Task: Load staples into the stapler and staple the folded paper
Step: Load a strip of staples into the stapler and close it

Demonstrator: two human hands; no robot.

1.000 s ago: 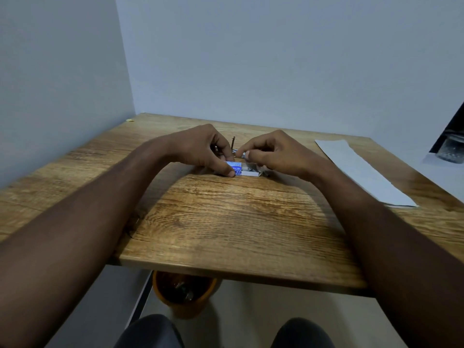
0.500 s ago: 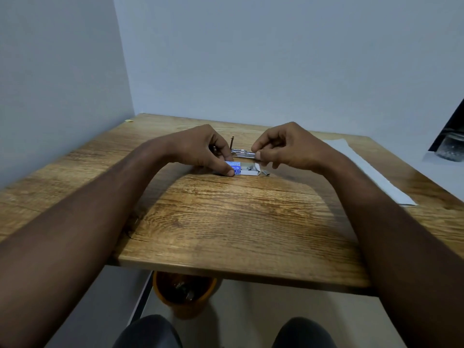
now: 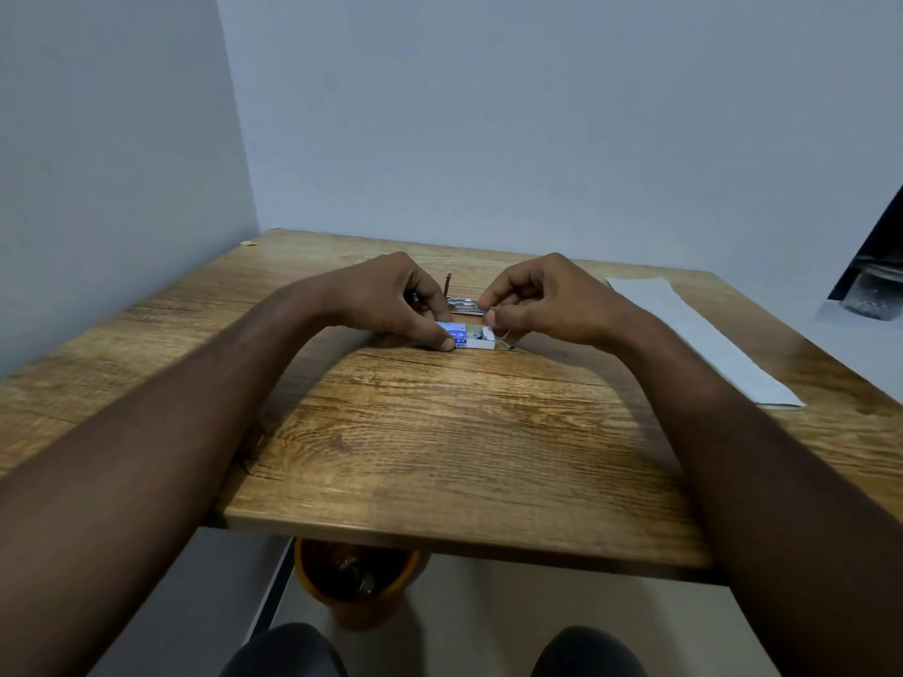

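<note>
A small blue and white staple box (image 3: 463,339) lies open on the wooden table (image 3: 440,456). My left hand (image 3: 391,305) pinches its left end and holds it down. My right hand (image 3: 542,305) hovers over the box's open right end, thumb and forefinger pinched together; whether staples are between them I cannot tell. The metal stapler (image 3: 464,305) lies opened just behind the box, partly hidden by both hands. The folded white paper (image 3: 698,334) lies flat at the right side of the table.
An orange bin (image 3: 356,579) stands on the floor under the table's front edge. A glass container (image 3: 874,295) sits on a white surface past the table's right edge. Walls close the left and back sides.
My right hand lifted from the box toward the stapler, then came back down to the box's open end. My left hand stayed on the box.
</note>
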